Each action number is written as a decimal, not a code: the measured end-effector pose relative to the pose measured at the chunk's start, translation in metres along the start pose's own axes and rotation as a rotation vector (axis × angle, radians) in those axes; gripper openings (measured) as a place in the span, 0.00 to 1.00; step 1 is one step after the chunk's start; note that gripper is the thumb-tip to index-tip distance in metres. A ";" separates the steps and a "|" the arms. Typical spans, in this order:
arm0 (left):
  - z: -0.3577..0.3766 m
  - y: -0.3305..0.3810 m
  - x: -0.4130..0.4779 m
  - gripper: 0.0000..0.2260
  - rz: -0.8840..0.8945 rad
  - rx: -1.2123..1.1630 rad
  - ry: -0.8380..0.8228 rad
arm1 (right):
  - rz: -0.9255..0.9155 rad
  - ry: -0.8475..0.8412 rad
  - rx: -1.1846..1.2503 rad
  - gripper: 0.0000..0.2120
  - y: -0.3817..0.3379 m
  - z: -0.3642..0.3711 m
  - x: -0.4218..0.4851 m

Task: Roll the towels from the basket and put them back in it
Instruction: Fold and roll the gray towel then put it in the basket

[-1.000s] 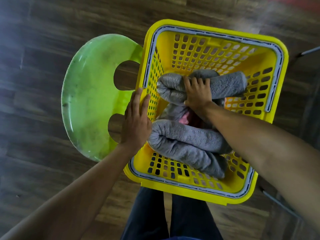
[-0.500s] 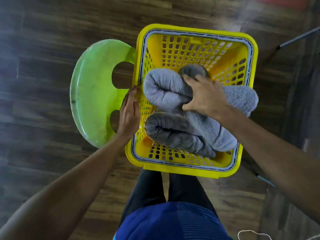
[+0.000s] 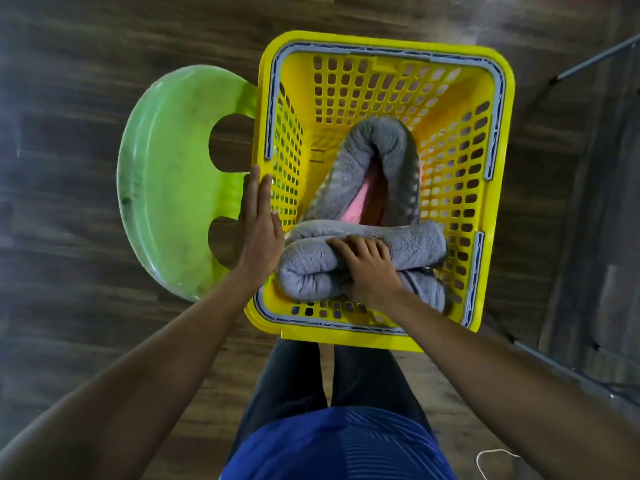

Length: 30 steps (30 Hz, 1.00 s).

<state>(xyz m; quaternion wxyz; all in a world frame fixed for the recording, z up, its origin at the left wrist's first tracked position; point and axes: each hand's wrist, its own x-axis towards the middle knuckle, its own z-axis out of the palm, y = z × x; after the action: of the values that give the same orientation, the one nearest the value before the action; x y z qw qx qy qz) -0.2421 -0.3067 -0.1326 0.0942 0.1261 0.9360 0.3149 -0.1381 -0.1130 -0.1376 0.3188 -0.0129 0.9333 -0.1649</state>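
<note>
Inside the yellow basket (image 3: 491, 188), the right hand (image 3: 369, 271) now grips a rolled grey towel (image 3: 412, 242) low at the near wall, no longer raised above the rim. Another grey roll (image 3: 375, 150) stands behind it with pink cloth (image 3: 363, 202). The left hand (image 3: 258, 226) stays flat and open against the basket's left rim, beside the green stool (image 3: 173, 181).

The right hand (image 3: 369, 270) covers the middle of the rolled grey towel (image 3: 311, 271) at the near end of the yellow basket (image 3: 377, 336), so its grip underneath cannot be read. A pink cloth (image 3: 367, 199) shows only as a strip inside the bent grey towel (image 3: 377, 147) behind. The basket hides part of the green stool (image 3: 173, 174). Both forearms run off the bottom edge, and the floor (image 3: 69, 98) is blurred.
</note>
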 end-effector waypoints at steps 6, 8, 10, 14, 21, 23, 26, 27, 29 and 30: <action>0.002 0.011 0.010 0.29 -0.063 0.206 0.014 | 0.464 0.332 0.538 0.32 0.014 -0.058 0.067; 0.001 0.013 0.022 0.31 -0.017 0.261 0.006 | 0.688 0.398 0.502 0.41 0.024 -0.066 0.095; 0.001 0.013 0.039 0.31 0.008 0.309 -0.019 | 0.812 0.362 0.547 0.50 0.033 -0.068 0.125; 0.001 0.014 0.078 0.31 0.003 0.377 -0.042 | 0.923 0.361 0.629 0.62 0.044 -0.067 0.174; 0.010 0.008 0.083 0.27 0.024 0.397 -0.034 | 0.940 0.336 0.672 0.73 0.016 -0.026 0.224; 0.011 0.007 0.084 0.26 0.031 0.404 -0.023 | 0.964 0.363 0.631 0.74 0.011 -0.016 0.237; 0.011 0.007 0.084 0.26 0.014 0.404 -0.010 | 1.046 0.504 0.501 0.71 0.022 -0.006 0.245; 0.012 0.007 0.083 0.26 0.009 0.403 -0.010 | 1.059 0.553 0.452 0.70 0.027 -0.003 0.244; 0.011 0.008 0.083 0.26 0.001 0.393 -0.021 | 1.055 0.599 0.414 0.68 0.036 0.001 0.237; 0.011 0.008 0.083 0.25 -0.001 0.386 -0.025 | 1.056 0.608 0.411 0.66 0.042 0.003 0.234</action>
<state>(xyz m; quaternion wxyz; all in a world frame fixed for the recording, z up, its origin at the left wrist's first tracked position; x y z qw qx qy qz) -0.3168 -0.2695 -0.1439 0.0799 0.1452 0.9779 0.1278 -0.3191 -0.1045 -0.2908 0.0742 0.5569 0.8121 -0.1576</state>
